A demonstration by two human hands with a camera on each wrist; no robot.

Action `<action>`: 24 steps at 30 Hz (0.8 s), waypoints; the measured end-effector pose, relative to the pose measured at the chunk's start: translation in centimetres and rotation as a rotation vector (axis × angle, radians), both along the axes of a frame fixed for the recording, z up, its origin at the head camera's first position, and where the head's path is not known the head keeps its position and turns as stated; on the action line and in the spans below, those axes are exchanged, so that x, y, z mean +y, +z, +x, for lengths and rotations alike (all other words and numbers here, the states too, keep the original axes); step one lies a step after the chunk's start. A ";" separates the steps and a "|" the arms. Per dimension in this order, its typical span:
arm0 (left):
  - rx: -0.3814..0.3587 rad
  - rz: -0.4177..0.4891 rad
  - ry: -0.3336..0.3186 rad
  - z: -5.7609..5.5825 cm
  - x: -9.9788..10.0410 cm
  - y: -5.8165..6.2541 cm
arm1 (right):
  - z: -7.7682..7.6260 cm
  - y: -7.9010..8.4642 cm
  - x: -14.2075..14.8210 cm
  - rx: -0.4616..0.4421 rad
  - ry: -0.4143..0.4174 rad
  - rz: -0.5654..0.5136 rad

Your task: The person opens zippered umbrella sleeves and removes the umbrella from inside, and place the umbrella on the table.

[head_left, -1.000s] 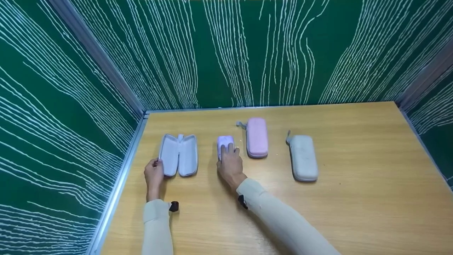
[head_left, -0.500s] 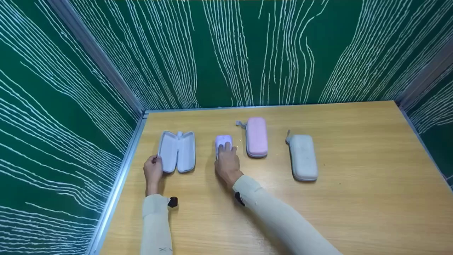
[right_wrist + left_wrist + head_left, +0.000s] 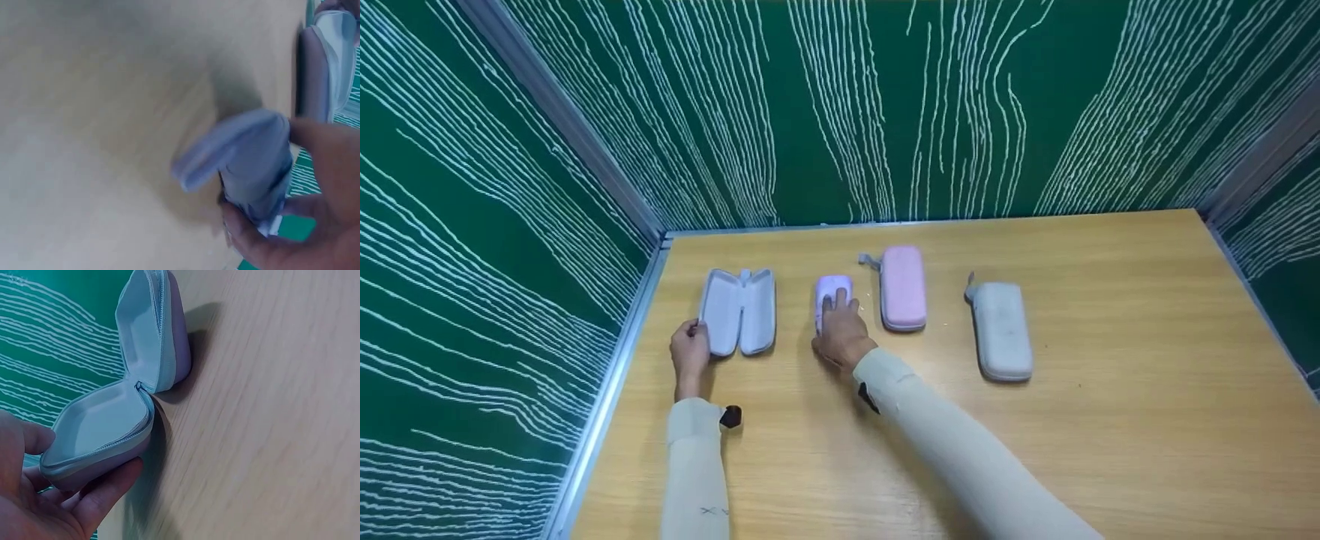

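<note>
An unzipped lavender case (image 3: 723,315) with a pale lining lies spread open on the left of the table. My left hand (image 3: 691,351) grips its left half; in the left wrist view the thumb is at the rim of the case (image 3: 104,422) and the fingers are underneath. To the right, my right hand (image 3: 844,330) holds a lavender bundle, which looks like a folded compact umbrella (image 3: 832,285). The right wrist view, blurred, shows thumb and fingers around the folded umbrella (image 3: 256,160), with a strap loop (image 3: 205,160) sticking out. My palm hides its near end from above.
A closed pink case (image 3: 904,289) with a grey strap stands just right of the right hand. Farther right lies a closed grey-green case (image 3: 1005,330). Green walls with white lines border the wooden table (image 3: 1147,337) at the back and sides.
The open case and my left hand have shifted slightly toward the back of the table. My right hand with the folded umbrella has moved a little the same way. Both grips stay the same.
</note>
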State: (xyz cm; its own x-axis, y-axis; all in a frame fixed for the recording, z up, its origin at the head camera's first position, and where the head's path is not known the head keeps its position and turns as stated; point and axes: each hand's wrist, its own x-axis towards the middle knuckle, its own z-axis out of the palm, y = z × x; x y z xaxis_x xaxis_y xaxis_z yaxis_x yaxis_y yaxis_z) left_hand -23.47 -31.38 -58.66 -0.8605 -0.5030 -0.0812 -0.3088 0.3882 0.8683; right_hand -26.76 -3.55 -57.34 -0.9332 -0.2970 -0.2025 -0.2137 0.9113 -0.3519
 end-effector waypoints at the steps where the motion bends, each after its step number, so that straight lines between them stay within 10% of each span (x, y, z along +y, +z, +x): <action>1: -0.002 0.005 -0.002 -0.1 0.0 0.0 | 0.0 0.2 0.1 -0.019 0.019 0.008; 24: -0.026 0.059 -0.023 -1.5 -0.1 -0.1 | -0.7 0.2 1.1 -0.028 0.108 -0.023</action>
